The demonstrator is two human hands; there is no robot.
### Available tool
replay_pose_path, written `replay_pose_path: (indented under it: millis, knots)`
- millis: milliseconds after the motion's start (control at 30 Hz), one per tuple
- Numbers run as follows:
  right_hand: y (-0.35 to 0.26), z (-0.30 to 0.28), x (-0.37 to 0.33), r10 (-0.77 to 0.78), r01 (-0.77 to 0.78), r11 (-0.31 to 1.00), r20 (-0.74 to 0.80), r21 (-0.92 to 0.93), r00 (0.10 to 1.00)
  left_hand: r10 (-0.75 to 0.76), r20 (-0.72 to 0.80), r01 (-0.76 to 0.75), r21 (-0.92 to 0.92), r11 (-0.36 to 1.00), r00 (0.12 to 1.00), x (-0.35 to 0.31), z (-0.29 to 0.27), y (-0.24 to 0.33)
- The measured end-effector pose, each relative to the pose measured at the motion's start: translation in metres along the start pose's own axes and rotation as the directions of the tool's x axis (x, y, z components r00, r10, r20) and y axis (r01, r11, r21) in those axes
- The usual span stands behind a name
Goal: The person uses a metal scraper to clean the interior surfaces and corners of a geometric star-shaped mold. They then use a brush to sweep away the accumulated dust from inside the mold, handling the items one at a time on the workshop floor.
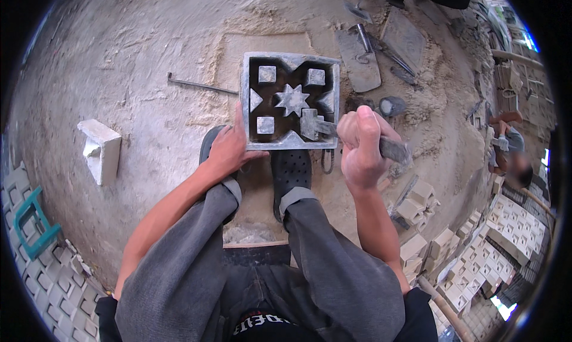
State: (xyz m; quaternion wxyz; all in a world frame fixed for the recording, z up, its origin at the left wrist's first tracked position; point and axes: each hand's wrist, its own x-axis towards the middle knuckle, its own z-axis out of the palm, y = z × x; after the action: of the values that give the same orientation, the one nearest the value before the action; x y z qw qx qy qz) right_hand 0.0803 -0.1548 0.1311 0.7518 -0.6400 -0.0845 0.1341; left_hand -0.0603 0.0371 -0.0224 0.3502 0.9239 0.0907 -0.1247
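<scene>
A square grey metal block mould (292,146) sits on the sandy floor between my feet. A star (292,100) stands in its middle, with square posts at the corners and pointed wedges along the walls. My left hand (229,144) grips its near left corner, fingers along the left wall and thumb along the near edge. Wrapped round a handle, my right hand (364,142) holds a hammer (310,125). The hammer's head is over the near right post and hides much of it; I cannot tell whether they touch.
A thin metal rod (202,86) lies left of the mould. Farther left are a whitish block (107,151) and a green plastic frame (37,223). Trowels (363,39) lie at the far right, near a dark cylinder (392,106). Cast blocks (476,264) and another person (509,142) are at right.
</scene>
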Motion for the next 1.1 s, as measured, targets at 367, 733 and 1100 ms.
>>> replay_pose_path:
  millis: [367,733,1100]
  knots:
    - [0.021,0.008,0.001,-0.066,0.065,0.953,0.008,-0.297,0.998,0.02,-0.031,-0.02,0.004,1.0,0.999,0.003,0.004,0.0]
    - [0.038,0.007,0.001,-0.088,0.099,0.924,0.047,-0.37,0.995,0.011,-0.004,-0.01,0.009,1.0,1.0,0.002,-0.001,0.0]
    - [0.049,0.002,-0.006,-0.111,0.103,0.973,-0.03,-0.209,0.993,0.07,-0.032,-0.069,0.034,0.997,0.997,0.002,0.005,-0.002]
